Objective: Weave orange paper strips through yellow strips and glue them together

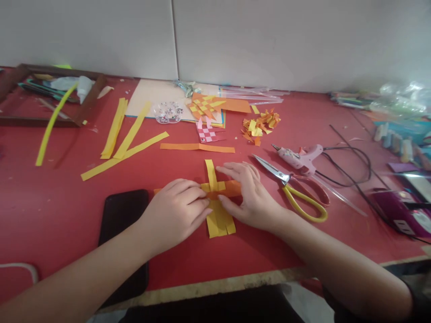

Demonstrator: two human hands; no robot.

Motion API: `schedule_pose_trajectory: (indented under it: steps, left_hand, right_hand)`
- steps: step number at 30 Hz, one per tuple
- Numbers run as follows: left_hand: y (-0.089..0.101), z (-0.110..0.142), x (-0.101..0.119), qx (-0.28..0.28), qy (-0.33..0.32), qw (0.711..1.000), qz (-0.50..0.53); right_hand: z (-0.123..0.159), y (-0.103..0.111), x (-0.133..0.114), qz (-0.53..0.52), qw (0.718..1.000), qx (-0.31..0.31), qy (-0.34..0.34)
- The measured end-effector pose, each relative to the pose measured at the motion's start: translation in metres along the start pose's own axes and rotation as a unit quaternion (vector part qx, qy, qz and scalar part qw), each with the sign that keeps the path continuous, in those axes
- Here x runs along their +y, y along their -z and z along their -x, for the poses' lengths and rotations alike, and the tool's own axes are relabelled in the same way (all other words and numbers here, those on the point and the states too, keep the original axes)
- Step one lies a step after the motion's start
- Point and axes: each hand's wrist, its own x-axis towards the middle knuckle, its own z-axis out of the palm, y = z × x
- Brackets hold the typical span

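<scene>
A half-woven mat of yellow and orange paper strips (pixel 218 215) lies on the red table (pixel 67 206) in front of me. My left hand (pixel 177 211) rests on its left side, fingers curled and pressing the strips where they cross. My right hand (pixel 251 195) lies on the right side, fingers stretched flat over an orange strip (pixel 232 188), thumb against the weave. One yellow strip (pixel 210 172) sticks out away from me beyond the hands.
Scissors with yellow handles (pixel 296 193) and a pink glue gun (pixel 301 158) with its black cord lie to the right. A black phone (pixel 123 215) lies at the left. Loose yellow strips (pixel 124 143), an orange strip (pixel 197 147), woven pieces (pixel 206 107), paper scraps (pixel 261 125) and a wooden tray (pixel 20 76) sit farther back.
</scene>
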Motion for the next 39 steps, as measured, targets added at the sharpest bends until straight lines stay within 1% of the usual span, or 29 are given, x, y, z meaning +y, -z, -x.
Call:
schedule_pose_trajectory:
  steps: [2, 4, 7, 9, 13, 17, 21, 25, 29, 32, 37, 39]
  left_hand:
    - [0.0, 0.0, 0.0, 0.0, -0.002, 1.0, 0.001]
    - [0.0, 0.0, 0.0, 0.0, -0.004, 1.0, -0.002]
    - [0.0, 0.0, 0.0, -0.004, -0.002, 1.0, -0.007]
    - [0.0, 0.0, 0.0, -0.006, 0.001, 1.0, -0.006]
    - [0.0, 0.001, 0.0, -0.009, 0.004, 1.0, -0.006]
    - [-0.001, 0.001, 0.0, -0.007, 0.003, 1.0, -0.001]
    - [-0.001, 0.001, 0.0, -0.004, 0.003, 1.0, -0.002]
    - [-0.001, 0.001, 0.0, 0.003, 0.006, 1.0, -0.001]
    - [-0.002, 0.001, 0.0, 0.0, 0.004, 1.0, 0.0]
    - [-0.002, 0.003, 0.0, -0.012, 0.013, 1.0, 0.002]
    - [-0.002, 0.002, 0.0, -0.016, 0.029, 0.999, 0.001]
    - [-0.003, 0.002, 0.0, -0.019, 0.022, 1.0, 0.009]
  right_hand:
    - [0.0, 0.001, -0.002, -0.012, 1.0, -0.026, -0.009]
    - [0.001, 0.002, -0.004, -0.05, 0.998, -0.038, -0.011]
    - [0.002, 0.002, -0.006, -0.103, 0.994, -0.029, -0.012]
    - [0.003, 0.0, -0.005, -0.107, 0.994, -0.023, -0.01]
    - [0.004, -0.003, -0.001, -0.095, 0.995, -0.027, 0.016]
    - [0.002, -0.001, 0.001, -0.039, 0.998, -0.019, 0.055]
    - [0.002, 0.002, 0.0, -0.002, 0.995, -0.025, 0.098]
    - [0.005, 0.002, -0.001, 0.031, 0.993, -0.025, 0.111]
    - [0.008, 0.004, -0.003, 0.049, 0.99, -0.043, 0.126]
    - [0.009, 0.006, -0.005, 0.051, 0.988, -0.058, 0.134]
    - [0.007, 0.009, -0.006, 0.047, 0.987, -0.059, 0.143]
    - [0.006, 0.009, -0.006, 0.041, 0.987, -0.062, 0.143]
